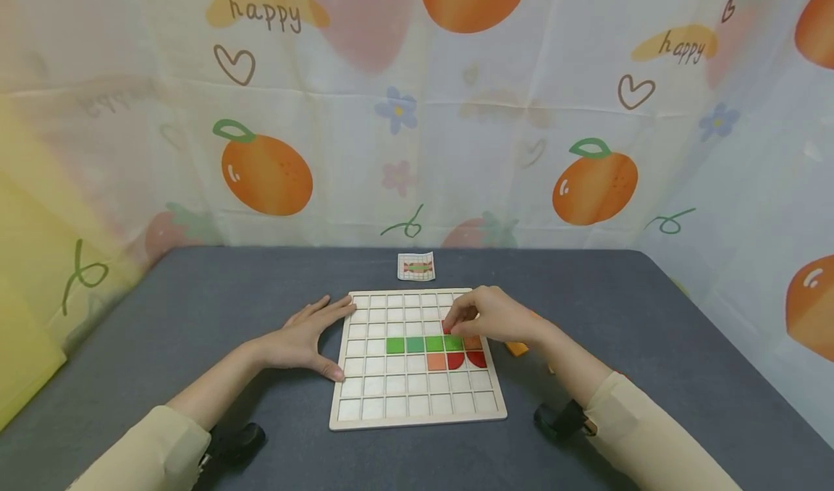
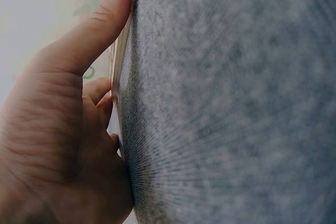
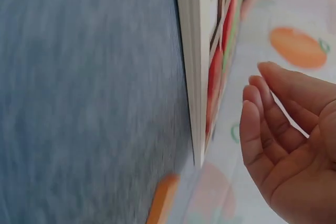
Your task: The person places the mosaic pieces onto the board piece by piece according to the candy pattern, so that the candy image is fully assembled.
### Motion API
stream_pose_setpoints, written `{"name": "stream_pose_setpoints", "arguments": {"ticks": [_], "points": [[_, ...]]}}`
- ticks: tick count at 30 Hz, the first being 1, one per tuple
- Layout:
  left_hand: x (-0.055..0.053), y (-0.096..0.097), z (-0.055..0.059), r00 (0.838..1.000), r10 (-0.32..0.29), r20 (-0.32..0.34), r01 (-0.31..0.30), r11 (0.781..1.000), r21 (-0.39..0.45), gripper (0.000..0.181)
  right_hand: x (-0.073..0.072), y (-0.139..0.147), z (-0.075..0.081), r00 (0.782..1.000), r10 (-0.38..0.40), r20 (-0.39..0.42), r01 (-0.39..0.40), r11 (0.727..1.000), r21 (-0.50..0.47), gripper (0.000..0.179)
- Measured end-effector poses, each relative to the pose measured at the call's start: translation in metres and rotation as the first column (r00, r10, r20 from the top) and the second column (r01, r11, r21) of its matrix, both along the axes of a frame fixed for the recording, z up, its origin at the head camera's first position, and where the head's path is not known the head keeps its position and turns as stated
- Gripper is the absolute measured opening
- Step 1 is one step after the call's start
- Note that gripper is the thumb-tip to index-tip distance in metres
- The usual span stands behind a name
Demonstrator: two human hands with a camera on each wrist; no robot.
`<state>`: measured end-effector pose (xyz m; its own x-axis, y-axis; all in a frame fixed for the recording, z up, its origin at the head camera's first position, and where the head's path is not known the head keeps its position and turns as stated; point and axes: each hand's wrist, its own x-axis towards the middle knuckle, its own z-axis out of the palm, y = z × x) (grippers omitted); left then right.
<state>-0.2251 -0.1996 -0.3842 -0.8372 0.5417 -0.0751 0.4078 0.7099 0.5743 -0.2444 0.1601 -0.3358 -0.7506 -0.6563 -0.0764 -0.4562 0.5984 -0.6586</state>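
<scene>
A pale wooden grid board point(image 1: 365, 424) lies on the dark table. One row bears green tiles point(image 1: 395, 345) and an orange-brown tile point(image 1: 472, 342); below them sit a salmon tile point(image 1: 436, 361) and two red pieces with curved edges point(image 1: 477, 359). My left hand point(image 1: 306, 340) steadies the board's left edge, thumb and fingers spread along it. Over the board's right side is my right hand point(image 1: 491, 316), fingertips gathered close to the thumb above a red piece point(image 1: 446, 327), mostly hidden. In the right wrist view, no piece shows between the fingertips, apart from the board.
A small card with a printed coloured pattern point(image 1: 415, 267) lies behind the board. Orange pieces point(image 1: 517, 348) lie right of the board, partly under my right forearm. A fruit-patterned curtain point(image 1: 456, 172) hangs behind the table.
</scene>
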Motion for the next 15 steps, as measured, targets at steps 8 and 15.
{"name": "stream_pose_setpoints", "arguments": {"ticks": [8,15], "points": [[0.001,0.0,0.001,1.0,0.001,0.009,-0.001,1.0,0.003,0.114,-0.014,0.04,0.008,0.99,-0.143,-0.022,0.143,0.989,0.038,0.021],[0.001,0.001,0.001,1.0,0.001,0.016,-0.002,1.0,0.012,0.114,-0.025,0.074,0.008,0.973,-0.231,-0.013,0.231,0.969,0.092,0.029]]}}
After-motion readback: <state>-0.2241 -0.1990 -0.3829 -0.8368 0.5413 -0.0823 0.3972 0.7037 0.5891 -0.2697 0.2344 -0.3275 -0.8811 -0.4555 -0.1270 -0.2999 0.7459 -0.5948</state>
